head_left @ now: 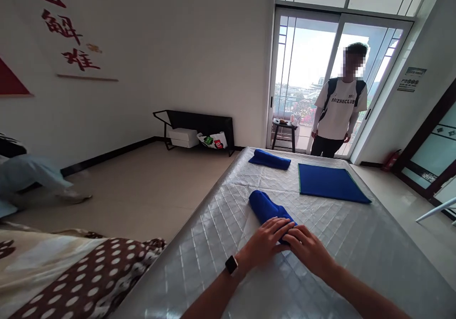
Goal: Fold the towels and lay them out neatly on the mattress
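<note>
A rolled blue cloth (263,206) lies slantwise on the silvery quilted mattress (213,252). Both hands are at its near end: my left hand (263,240), with a dark watch on its wrist, curls its fingers over the roll. Close beside it, nearly touching, my right hand (309,250) bends its fingers round the same end. That part of the roll is mostly hidden under the fingers. Farther off lie another rolled blue cloth (271,159) and a flat blue cloth (331,183) with a thin green edge.
A person (340,105) stands beyond the mattress by the sliding glass door (308,38). At left, another person's leg (39,176) shows, blurred. Dotted brown bedding (89,276) lies at the near left. A black bench (199,120) stands against the wall, a dark stool (284,128) by the door.
</note>
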Motion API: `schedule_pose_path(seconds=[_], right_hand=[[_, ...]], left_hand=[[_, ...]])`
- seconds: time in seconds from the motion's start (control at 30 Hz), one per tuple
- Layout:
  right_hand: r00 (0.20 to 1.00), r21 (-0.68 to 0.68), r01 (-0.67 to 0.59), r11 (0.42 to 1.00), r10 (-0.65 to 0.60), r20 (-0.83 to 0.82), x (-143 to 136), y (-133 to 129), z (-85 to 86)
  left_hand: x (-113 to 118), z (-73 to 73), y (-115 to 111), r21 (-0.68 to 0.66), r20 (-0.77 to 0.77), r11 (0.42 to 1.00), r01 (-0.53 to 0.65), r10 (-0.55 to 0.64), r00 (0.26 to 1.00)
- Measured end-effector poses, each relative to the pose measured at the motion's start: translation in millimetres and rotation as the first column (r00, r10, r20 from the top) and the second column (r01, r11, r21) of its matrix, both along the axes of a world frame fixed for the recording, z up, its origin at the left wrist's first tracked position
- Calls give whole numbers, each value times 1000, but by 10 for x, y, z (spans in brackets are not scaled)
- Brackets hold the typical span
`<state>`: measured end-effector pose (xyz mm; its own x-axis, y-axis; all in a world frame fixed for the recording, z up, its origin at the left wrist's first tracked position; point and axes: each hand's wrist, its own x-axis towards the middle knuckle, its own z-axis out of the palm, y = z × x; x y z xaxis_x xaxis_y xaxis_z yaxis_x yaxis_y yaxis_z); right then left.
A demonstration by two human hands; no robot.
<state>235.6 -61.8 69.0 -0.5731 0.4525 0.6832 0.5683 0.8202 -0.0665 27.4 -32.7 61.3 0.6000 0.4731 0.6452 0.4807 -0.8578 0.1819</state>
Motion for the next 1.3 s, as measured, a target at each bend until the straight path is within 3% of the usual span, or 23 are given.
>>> schedule_pose_path(seconds=[0.07, 0.17, 0.23, 0.3, 0.4, 0.47, 0.5, 0.63, 0.77, 0.87, 0.97, 1.07, 1.2, 1.3], right_hand=[[994, -62, 14, 998, -21, -103, 151, -313, 133], [944, -123, 132, 984, -163, -287, 323, -706, 222], [858, -199, 247, 948, -309, -409, 379, -929, 189], [750, -375, 297, 878, -457, -478, 390, -1122, 103], [666, -711, 98, 696, -577, -472, 353, -1352, -47], [660, -809, -57, 585, -586, -471, 316, -1469, -98], [654, -820, -95, 564, -585, -479, 299, -1518, -96], [634, -791, -143, 594, -559, -534, 245, -1667, 71], [607, -767, -285, 575, -511, -608, 181, -1766, 216], [593, -758, -388, 524, -488, -641, 126, -1812, 176], [593, -765, -393, 511, -495, -635, 88, -1830, 76], [590, -765, -335, 550, -511, -626, 86, -1813, 10], [589, -746, -289, 600, -502, -633, 159, -1752, 23], [589, -706, -204, 678, -491, -642, 285, -1703, 79]], left_hand=[[180, 100, -188, -45, 53, 993, 106, -104, 993], [365, 192, -518, -103, 167, 982, 156, -138, 976], [456, 181, -757, -128, 248, 978, 165, -129, 960], [540, 111, -987, -134, 345, 980, 144, -90, 934], [640, -42, -1252, -152, 518, 987, 48, 38, 855], [663, -115, -1361, -195, 586, 981, -6, 122, 801], [659, -130, -1398, -221, 598, 975, -18, 150, 787], [580, -74, -1505, -336, 552, 941, -40, 231, 801], [554, 13, -1635, -408, 519, 912, -47, 274, 810], [579, 23, -1730, -413, 520, 910, -36, 269, 811], [566, 30, -1774, -409, 517, 912, -26, 256, 817], [483, 90, -1766, -349, 496, 935, -63, 241, 834], [307, 243, -1734, -155, 434, 969, -192, 241, 868], [139, 369, -1709, -15, 368, 977, -213, 203, 907]])
